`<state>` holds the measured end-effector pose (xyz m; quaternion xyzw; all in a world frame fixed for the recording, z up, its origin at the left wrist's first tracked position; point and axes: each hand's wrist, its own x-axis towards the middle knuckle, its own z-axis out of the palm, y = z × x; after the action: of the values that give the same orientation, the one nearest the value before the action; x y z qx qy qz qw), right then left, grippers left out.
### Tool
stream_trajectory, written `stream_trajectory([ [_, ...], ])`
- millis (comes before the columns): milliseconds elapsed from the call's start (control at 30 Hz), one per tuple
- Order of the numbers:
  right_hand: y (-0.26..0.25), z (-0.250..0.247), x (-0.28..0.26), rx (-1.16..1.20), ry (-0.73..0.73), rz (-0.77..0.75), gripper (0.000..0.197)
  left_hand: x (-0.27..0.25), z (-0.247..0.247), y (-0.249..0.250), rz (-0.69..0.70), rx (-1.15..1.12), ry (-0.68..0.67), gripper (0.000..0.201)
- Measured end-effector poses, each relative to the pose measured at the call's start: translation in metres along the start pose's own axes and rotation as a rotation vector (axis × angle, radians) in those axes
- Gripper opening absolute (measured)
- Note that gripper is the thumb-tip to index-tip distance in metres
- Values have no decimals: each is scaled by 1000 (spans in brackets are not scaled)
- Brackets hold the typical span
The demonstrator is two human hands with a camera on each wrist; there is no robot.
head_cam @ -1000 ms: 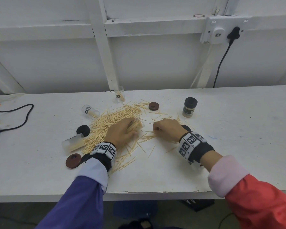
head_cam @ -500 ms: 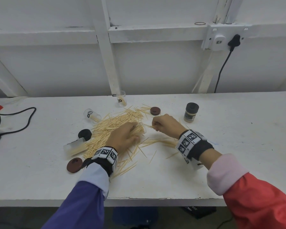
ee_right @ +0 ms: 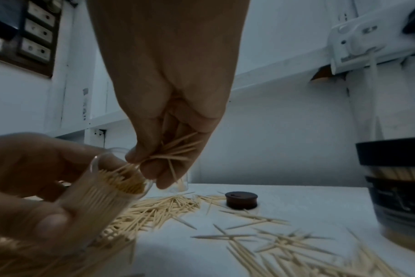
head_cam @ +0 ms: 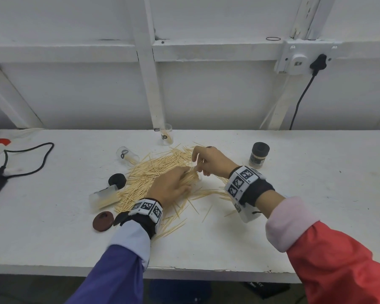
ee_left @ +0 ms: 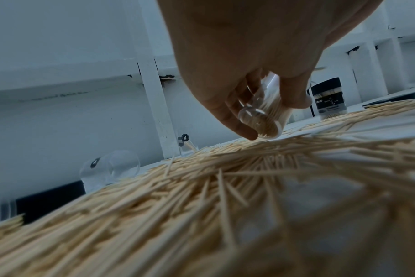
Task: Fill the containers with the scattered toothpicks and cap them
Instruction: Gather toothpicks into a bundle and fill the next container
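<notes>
Filling step: left hand [ee_right: 33, 180] grips the nearly full jar [ee_right: 111, 189], right hand [ee_right: 168, 116] pinches toothpicks [ee_right: 177, 148] at its mouth, probably needing alignment next.

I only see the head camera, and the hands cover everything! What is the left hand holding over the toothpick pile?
Observer: The left hand grips a clear container, packed nearly full of toothpicks.
Operator: And the other hand?
Observer: The right hand pinches a small bunch of toothpicks, tips at the container's open mouth.
Operator: Is it standing up?
Observer: No, it is tilted, mouth toward the right hand.
</notes>
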<state>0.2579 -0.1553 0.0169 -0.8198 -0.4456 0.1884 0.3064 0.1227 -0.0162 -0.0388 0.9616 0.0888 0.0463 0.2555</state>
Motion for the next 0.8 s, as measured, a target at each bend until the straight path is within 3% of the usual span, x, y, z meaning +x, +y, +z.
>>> stream_trajectory([
  [100, -2, 4, 1, 143, 34, 82, 22, 0, 0, 1, -19, -22, 29, 63],
  [267, -2, 7, 0, 362, 53, 177, 15, 0, 1, -1, -29, -19, 62, 62],
  [467, -2, -2, 4, 623, -119, 389, 17, 0, 1, -3, -27, -34, 55, 64],
  [633, -2, -11, 2, 607, -252, 437, 19, 1, 1, -3, -40, -20, 42, 66],
  [800, 1, -11, 2, 517, -228, 430, 23, 1, 1, -3, -33, -17, 13, 68],
])
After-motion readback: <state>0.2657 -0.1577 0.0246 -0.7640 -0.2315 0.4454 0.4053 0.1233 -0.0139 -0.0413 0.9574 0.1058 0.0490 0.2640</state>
